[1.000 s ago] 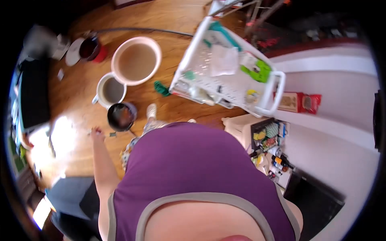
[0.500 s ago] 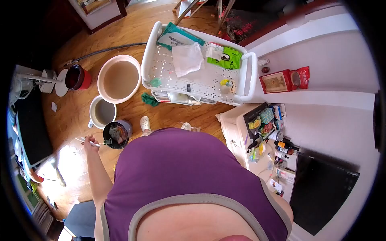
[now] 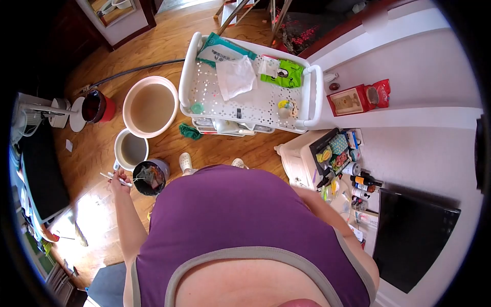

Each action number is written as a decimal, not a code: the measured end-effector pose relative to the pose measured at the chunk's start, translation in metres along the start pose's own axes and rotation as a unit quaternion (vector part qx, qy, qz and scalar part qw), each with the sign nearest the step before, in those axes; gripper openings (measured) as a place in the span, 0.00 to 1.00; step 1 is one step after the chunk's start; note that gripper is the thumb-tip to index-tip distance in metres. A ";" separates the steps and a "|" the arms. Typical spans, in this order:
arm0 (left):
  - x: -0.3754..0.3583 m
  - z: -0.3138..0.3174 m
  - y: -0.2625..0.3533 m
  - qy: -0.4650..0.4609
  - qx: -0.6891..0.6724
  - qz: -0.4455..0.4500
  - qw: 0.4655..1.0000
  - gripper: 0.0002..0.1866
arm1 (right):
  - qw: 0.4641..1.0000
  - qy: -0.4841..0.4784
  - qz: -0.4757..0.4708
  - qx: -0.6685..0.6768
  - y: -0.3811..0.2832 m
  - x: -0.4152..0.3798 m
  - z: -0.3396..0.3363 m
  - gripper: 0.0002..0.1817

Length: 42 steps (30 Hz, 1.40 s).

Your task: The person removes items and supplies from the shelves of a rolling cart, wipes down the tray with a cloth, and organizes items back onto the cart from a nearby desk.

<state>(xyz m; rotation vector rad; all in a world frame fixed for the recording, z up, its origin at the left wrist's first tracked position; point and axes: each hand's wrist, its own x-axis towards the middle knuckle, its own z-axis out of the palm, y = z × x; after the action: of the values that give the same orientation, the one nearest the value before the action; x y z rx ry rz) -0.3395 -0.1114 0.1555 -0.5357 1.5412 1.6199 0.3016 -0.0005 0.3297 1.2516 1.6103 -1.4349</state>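
My left hand point(image 3: 120, 182) is closed around a slim white stick-like tool point(image 3: 127, 183), whose exact kind is too small to make out. It hovers just left of a trash bin point(image 3: 159, 165) with a dark liner and crumpled waste inside. Above the bin, a white tub point(image 3: 117, 149) with a handle holds greyish water. Beyond that stands a larger pale basin point(image 3: 126, 113) of cloudy brown water. Only my right forearm point(image 3: 319, 205) shows, bent beside my purple top; the hand is hidden behind my body.
A white perforated cart point(image 3: 204, 84) stands ahead with packets and a white cloth on it. A green cloth point(image 3: 190, 131) lies on the floor beside it. To the right is a cluttered white cabinet point(image 3: 296, 156) by a black screen point(image 3: 414, 238). A red bucket point(image 3: 108, 106) stands far left.
My left hand has shifted slightly right and the tool's end has drawn back from over the bin. My right forearm has come into view at the right side.
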 end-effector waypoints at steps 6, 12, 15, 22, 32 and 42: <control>-0.004 0.016 -0.007 -0.019 0.013 -0.001 1.000 0.04 | 0.831 0.497 -0.248 -0.039 -0.105 -0.002 -0.136 0.18; -0.044 0.044 0.003 -0.070 -0.005 0.014 0.997 0.05 | 0.760 0.608 -0.041 -0.225 -0.139 0.089 -0.218 0.33; -0.042 0.027 0.000 -0.085 -0.035 0.019 0.996 0.06 | 0.767 0.608 -0.037 -0.204 -0.133 0.106 -0.224 0.33; -0.060 0.028 0.001 -0.105 -0.071 0.004 0.992 0.08 | 0.688 0.691 -0.211 -0.061 -0.107 0.085 -0.245 0.22; -0.147 0.103 0.016 -0.216 0.016 -0.009 0.976 0.08 | 0.569 0.463 -0.499 0.462 -0.178 0.010 -0.213 0.16; -0.253 0.180 0.013 -0.402 0.021 -0.062 0.913 0.14 | 0.548 0.447 -0.642 -0.297 -0.305 0.036 -0.111 0.14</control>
<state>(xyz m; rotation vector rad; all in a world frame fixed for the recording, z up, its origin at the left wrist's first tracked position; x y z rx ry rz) -0.1635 -0.0045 0.3881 0.0786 0.8919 1.4342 0.0197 0.1304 0.4313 0.0667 3.7426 -0.4312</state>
